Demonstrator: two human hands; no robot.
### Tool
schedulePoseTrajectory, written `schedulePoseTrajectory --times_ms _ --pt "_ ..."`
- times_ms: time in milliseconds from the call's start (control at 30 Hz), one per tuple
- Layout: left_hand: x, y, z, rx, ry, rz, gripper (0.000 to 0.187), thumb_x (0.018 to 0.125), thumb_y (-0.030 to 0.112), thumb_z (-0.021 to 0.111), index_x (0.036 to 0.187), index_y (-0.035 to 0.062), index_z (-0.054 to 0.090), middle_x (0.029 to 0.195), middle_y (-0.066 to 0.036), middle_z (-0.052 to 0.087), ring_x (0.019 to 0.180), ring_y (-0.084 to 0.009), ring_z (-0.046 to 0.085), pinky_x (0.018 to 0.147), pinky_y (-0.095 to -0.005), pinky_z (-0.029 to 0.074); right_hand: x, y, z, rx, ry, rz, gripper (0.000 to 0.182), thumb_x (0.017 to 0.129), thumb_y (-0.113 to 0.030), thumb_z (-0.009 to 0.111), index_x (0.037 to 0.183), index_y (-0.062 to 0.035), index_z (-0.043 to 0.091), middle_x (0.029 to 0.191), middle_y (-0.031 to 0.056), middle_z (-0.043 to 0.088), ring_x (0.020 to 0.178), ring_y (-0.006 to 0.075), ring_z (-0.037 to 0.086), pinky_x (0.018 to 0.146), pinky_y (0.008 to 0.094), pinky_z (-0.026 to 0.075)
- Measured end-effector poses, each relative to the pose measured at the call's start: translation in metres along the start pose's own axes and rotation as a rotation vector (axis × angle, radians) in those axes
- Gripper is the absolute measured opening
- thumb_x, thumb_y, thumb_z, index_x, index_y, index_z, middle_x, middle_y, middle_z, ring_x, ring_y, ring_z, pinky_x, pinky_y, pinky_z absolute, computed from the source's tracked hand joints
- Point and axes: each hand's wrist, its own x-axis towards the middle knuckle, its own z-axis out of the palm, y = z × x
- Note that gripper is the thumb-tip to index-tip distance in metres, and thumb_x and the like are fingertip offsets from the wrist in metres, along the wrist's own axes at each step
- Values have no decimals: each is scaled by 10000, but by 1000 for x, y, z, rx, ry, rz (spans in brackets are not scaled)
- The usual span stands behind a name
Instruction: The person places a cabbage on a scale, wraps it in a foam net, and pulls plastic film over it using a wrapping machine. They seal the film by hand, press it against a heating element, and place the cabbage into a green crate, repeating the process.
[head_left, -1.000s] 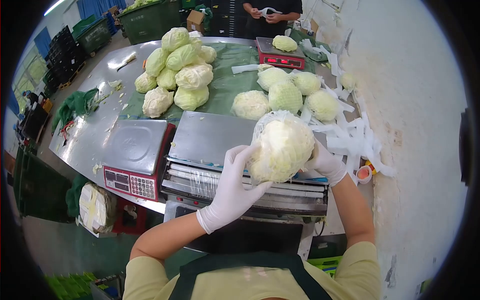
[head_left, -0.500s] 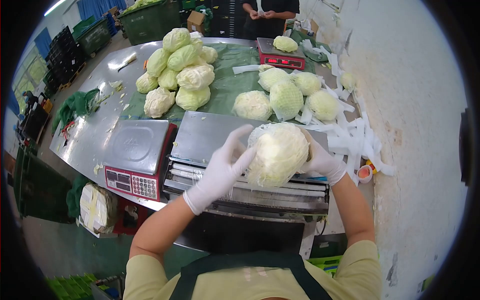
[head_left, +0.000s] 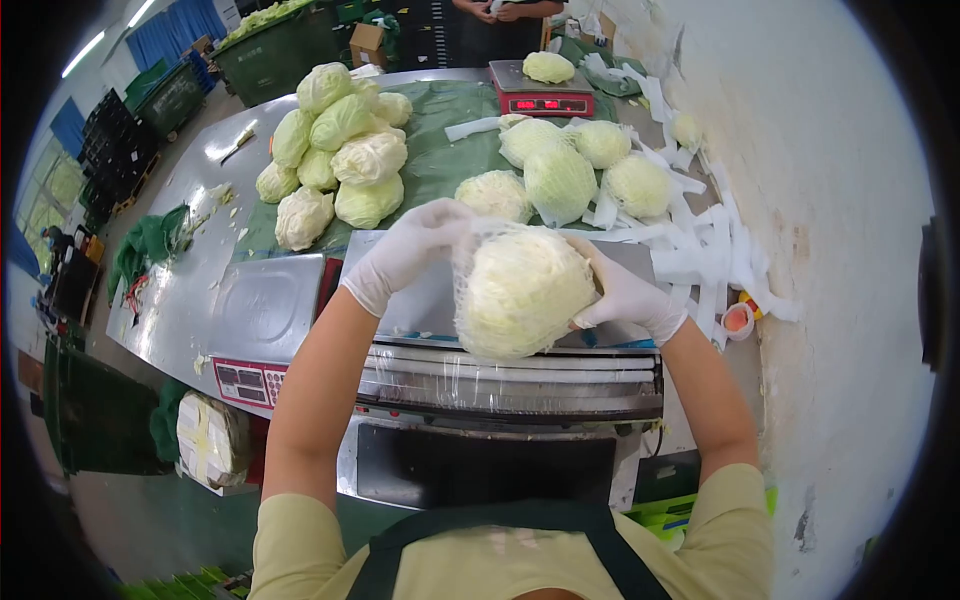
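A pale cabbage (head_left: 528, 290) in white net hangs above the metal wrapping machine (head_left: 510, 385) at the centre. My left hand (head_left: 425, 245), in a white glove, is closed on the net at the cabbage's upper left. On the right side my gloved right hand (head_left: 625, 298) grips the cabbage, its fingers partly hidden behind it. Beyond my hands, several netted cabbages (head_left: 560, 183) rest on the green cloth. To the left is a pile of bare cabbages (head_left: 340, 130).
A scale (head_left: 265, 305) stands left of the machine, and a red scale (head_left: 540, 95) with a cabbage on it is at the back. White net sleeves (head_left: 705, 250) lie along the wall beside a small cup (head_left: 737, 321). Another person's hands (head_left: 505, 12) show at the top.
My left hand has moved up and closed on the net, which now covers the cabbage's left side. The cabbage has tilted and shifted slightly left. The camera view has shifted a little.
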Motion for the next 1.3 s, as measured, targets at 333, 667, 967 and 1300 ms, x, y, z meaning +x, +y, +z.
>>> schedulePoseTrajectory --times_ms 333,667,967,1300 --pt "-18 4 14 313 81 43 503 992 341 580 1378 33 487 1249 -49 593 1121 -139 572 999 -285 432 15 1 1 72 -6 -7 1067 633 -112 846 1523 -42 262 1429 117 449 1345 211 413 1134 336 315" --pt "-46 14 36 121 105 -160 615 1011 416 536 1474 46 375 1376 -84 532 1262 -172 520 1042 -335 443 53 4 3 97 161 87 860 800 -284 797 1472 -15 333 1309 152 556 1194 206 559 1023 332 417" --pt "-61 9 43 380 149 -261 654 965 373 627 1431 -16 385 1287 -164 583 1129 -196 615 919 -331 535 38 -5 19 -92 197 173 721 904 -433 675 1430 -14 416 1288 152 571 1156 189 575 965 322 463" --pt "-112 28 59 760 257 82 656 901 152 697 1468 97 371 1389 -153 513 885 -139 654 743 -309 568 19 -5 28 -533 418 -56 641 923 -408 647 1392 -9 470 1369 176 529 1284 269 495 1077 371 378"
